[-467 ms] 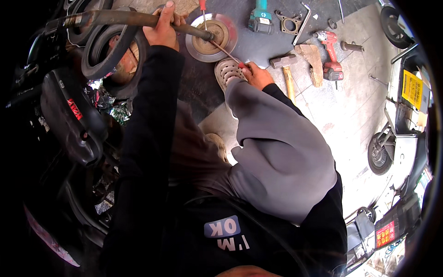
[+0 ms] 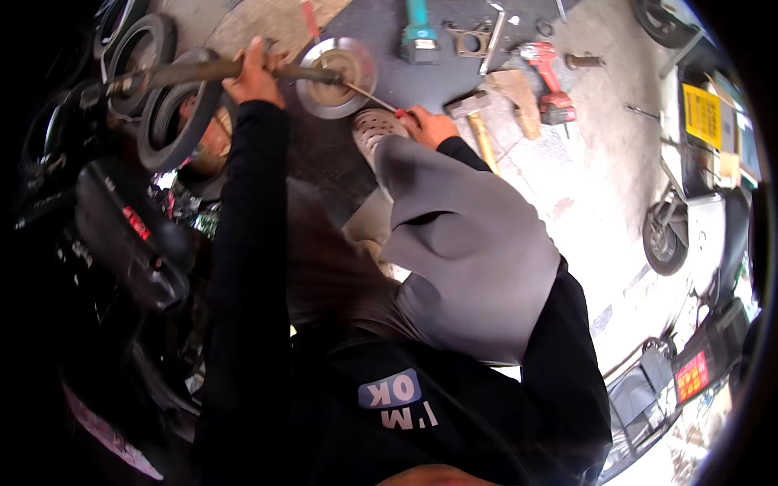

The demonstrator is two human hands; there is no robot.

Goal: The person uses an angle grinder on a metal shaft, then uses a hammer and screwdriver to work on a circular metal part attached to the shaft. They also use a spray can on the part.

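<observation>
The view has swung since the earlier picture, but the 2 hands keep their places about the shiny round metal disc point(image 2: 332, 94), so work there seems little advanced. Left of the disc, the left hand point(image 2: 256, 83) wraps its fingers round a long brown metal bar point(image 2: 188, 73), whose end overlaps the disc's middle. Right of it, the right hand's point(image 2: 430, 125) fingers grip a slim red-handled screwdriver point(image 2: 401, 113); its tip is near the bar's end, contact unclear.

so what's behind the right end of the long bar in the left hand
A metal disc; its shiny rim shows, but the part behind the bar is covered.
</observation>
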